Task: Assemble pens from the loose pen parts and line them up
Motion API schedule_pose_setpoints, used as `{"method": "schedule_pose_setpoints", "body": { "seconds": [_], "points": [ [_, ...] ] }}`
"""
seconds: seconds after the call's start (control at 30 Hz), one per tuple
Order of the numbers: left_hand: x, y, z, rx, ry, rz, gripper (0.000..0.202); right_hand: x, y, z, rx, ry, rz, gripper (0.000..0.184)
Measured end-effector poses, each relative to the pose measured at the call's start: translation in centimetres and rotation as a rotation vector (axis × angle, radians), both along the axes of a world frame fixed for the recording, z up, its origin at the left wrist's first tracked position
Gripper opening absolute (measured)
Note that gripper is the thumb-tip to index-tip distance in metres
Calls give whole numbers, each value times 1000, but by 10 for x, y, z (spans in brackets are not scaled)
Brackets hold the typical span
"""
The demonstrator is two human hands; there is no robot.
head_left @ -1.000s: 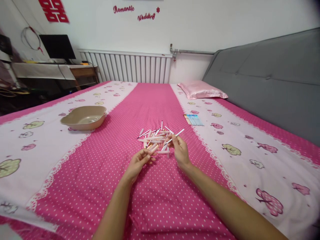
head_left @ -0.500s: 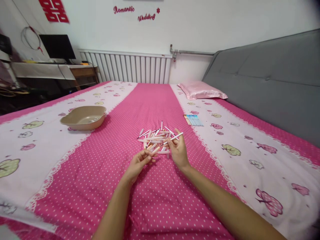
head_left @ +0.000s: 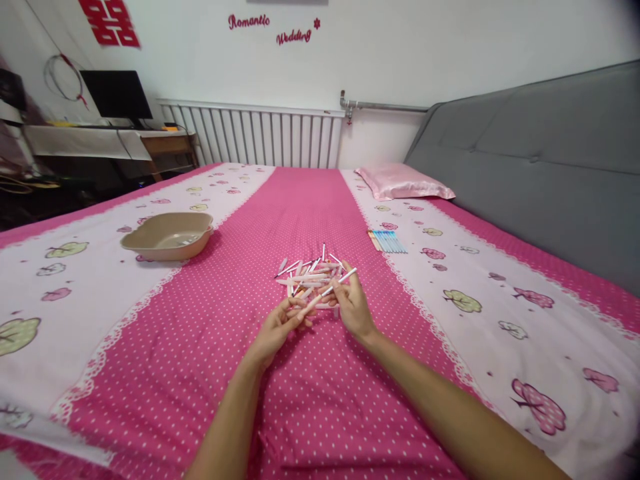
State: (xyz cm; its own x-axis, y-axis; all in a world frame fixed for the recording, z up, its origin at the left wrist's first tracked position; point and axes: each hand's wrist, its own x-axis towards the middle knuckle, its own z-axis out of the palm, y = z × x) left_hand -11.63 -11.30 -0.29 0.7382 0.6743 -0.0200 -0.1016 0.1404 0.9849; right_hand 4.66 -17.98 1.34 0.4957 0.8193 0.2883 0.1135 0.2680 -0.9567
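Observation:
A loose pile of several white and pink pens (head_left: 307, 270) lies on the pink dotted bedspread (head_left: 280, 393). My right hand (head_left: 354, 308) grips one white pen (head_left: 336, 283) just in front of the pile, its far tip pointing up and right. My left hand (head_left: 277, 325) pinches a small pen cap (head_left: 306, 305) at that pen's near end, so the two hands almost meet.
A tan plastic basin (head_left: 169, 235) sits at the left on the white part of the spread. A row of blue pens (head_left: 388, 241) lies at the right. Farther back are a pink pillow (head_left: 403, 181), a grey headboard (head_left: 540, 160) and a radiator (head_left: 260, 137).
My right hand has drawn the white pen back and left toward my left hand, and the pen's near end now meets the cap. The left hand has hardly moved.

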Motion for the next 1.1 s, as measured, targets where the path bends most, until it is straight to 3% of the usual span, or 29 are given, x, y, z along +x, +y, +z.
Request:
{"method": "schedule_pose_setpoints", "body": {
  "seconds": [0.13, 0.3, 0.43, 0.73, 0.9, 1.1],
  "points": [
    [0, -3, 5, -9, -30, -126, 54, 0, -2, 1, -16, -1, -20, 75],
    [-3, -3, 4, 44, 39, -292, 40, -1, -4, 5, -45, -38, -58, 80],
    [-5, -2, 0, 5, 3, -350, 36, -2, -5, 4, -56, -14, -10, 76],
    [-5, -3, 0, -15, -11, -337, 41, -10, -4, 0, -36, 1, 110, 60],
    [-4, -3, -3, -22, -10, -274, 40, -13, -5, -4, -89, -224, 169, 35],
    [-2, 0, -7, -73, -90, -187, 31, -15, -6, -6, -102, -376, 171, 43]
  ]
}}
